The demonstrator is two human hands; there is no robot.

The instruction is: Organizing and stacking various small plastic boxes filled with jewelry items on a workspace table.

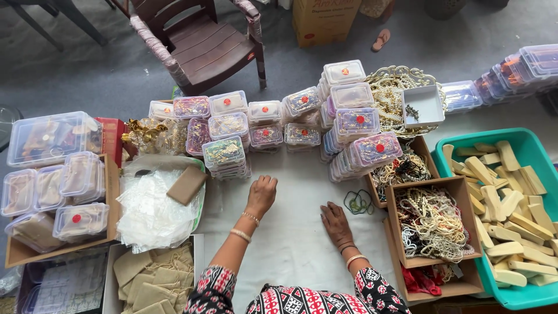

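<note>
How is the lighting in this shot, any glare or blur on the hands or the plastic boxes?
Head view: soft, even daylight with faint shadows; left hand and right hand look sharp on the white cloth; mild sheen on the clear boxes; edges bow slightly from the wide lens.

Ahead of fingers: stacked clear boxes (264, 131) block.
Between hands: bare white cloth (293, 232), free.
R of right-hand fingers (332, 216): green bands (358, 202), then bead cartons (430, 224).

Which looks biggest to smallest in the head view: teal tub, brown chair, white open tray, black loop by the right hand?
1. Brown chair and teal tub: look alike; chair is farther, so unsure.
2. White open tray.
3. Black loop.
</note>
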